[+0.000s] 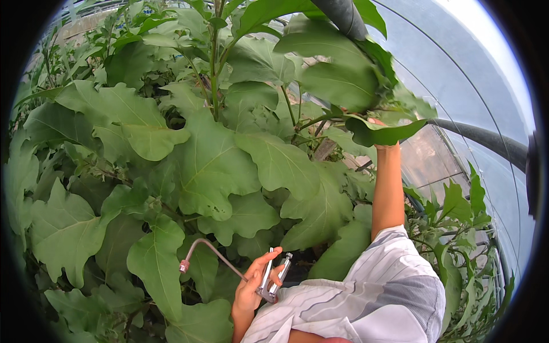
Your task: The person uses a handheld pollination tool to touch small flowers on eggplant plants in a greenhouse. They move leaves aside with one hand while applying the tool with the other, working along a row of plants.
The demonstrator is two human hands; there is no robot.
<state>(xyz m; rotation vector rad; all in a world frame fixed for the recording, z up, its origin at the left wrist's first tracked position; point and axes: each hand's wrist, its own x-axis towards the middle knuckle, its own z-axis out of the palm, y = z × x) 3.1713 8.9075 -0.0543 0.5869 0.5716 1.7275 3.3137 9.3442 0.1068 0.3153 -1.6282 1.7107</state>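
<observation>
My left hand (pixel 251 285) is at the lower middle, holding a metal spray gun (pixel 269 285) with its fingers around the handle and lever. A thin bent tube (pixel 221 256) runs left from the gun and hooks down to a reddish nozzle (pixel 184 266). No spray can be seen. My right arm (pixel 387 188) reaches up among the plants at the right. My right hand (pixel 376 122) is mostly hidden behind a drooping eggplant leaf (pixel 386 132); only a bit of it shows above the leaf, beside a branch (pixel 317 121). Whether it grips anything is hidden.
Dense eggplant foliage (pixel 218 165) fills the left and middle. An upright stem (pixel 214 68) rises at the top. A grey pipe (pixel 341 19) slants overhead, and another pipe (pixel 484 133) crosses at right before the plastic greenhouse film (pixel 467 68). More plants (pixel 450 257) grow at lower right.
</observation>
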